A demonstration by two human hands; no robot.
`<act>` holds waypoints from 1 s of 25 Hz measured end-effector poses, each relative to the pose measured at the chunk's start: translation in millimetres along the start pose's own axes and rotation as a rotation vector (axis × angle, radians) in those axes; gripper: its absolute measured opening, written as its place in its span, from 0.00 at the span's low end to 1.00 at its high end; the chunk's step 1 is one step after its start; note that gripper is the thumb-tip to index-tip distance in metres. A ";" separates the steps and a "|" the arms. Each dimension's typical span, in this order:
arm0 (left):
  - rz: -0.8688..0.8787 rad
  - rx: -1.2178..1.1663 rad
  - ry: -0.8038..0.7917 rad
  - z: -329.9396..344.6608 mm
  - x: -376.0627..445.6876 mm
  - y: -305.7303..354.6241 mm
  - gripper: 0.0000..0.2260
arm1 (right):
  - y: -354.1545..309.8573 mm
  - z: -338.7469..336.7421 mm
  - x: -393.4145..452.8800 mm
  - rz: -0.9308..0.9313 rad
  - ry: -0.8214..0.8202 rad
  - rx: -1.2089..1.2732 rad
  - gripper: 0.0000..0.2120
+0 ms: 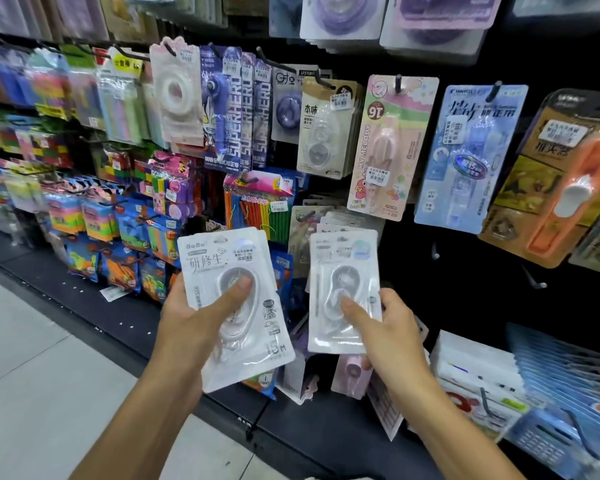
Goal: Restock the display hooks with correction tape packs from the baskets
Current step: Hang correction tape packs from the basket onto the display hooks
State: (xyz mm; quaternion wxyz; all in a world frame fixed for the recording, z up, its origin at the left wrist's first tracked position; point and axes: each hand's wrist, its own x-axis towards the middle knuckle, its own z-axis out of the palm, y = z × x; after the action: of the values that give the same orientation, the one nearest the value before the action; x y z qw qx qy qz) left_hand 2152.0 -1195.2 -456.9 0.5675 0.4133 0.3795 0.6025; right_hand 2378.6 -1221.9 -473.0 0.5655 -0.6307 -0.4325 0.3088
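I hold white correction tape packs in both hands, in front of the black display wall. My left hand [191, 317] grips a small stack of packs [236, 306], thumb pressed flat on the clear blister of the top one, fingers curled behind the cards. My right hand [385, 327] pinches a single pack [343, 289] by its lower half, thumb on the blister, the card upright and its top edge lifted toward the wall.

These packs look light: thin card with a moulded plastic bubble over the tape dispenser. The card should be stiff enough to stay flat when held from one end, but I judge it would bend if I squeezed near the hang hole. The glossy face and blister look slippery, so the stack in my left grip could fan or slide; it already shows a slight offset at the top edges. Pressing the thumb on the bubble, where it gives something to bear against, seems the safer hold.

For hanging, I think the low grip on the single pack is right, because it leaves the top of the card free. I cannot make out the hang hole itself in the blur. Just behind the pack, a row of similar pale packs [329, 220] hangs on a hook, and to the right two bare hooks [435, 252] stick out of the black panel. Either could be the target; I cannot tell which.
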 end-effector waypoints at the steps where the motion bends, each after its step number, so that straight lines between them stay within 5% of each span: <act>1: 0.001 0.013 0.006 0.6 -0.1 -1.5 0.31 | 0.7 3.1 -0.9 -0.003 -0.002 0.053 0.05; 8: 0.040 0.056 -0.008 5.5 -0.7 -4.4 0.40 | -11.3 -0.5 -3.7 -0.167 -0.149 0.075 0.05; 13: 0.028 0.031 0.024 4.1 0.7 -4.8 0.39 | -11.6 -3.9 12.2 -0.024 0.033 0.156 0.05; 18: 0.022 0.082 0.052 6.9 -3.0 -9.6 0.33 | -8.0 1.6 8.1 0.207 -0.052 0.097 0.28; 23: 0.020 0.124 -0.026 16.4 -12.1 -17.2 0.30 | -9.7 22.1 -20.6 -0.103 -0.457 -0.063 0.19; 25: -0.017 0.092 -0.127 19.7 -15.2 -17.8 0.29 | -8.6 25.3 -19.9 -0.127 -0.412 -0.035 0.20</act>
State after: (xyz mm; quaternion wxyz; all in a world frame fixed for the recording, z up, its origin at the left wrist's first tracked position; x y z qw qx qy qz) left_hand 2177.1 -1209.4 -467.1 0.5761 0.4730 0.3735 0.5521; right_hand 2346.0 -1228.6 -470.9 0.4724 -0.5354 -0.5831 0.3876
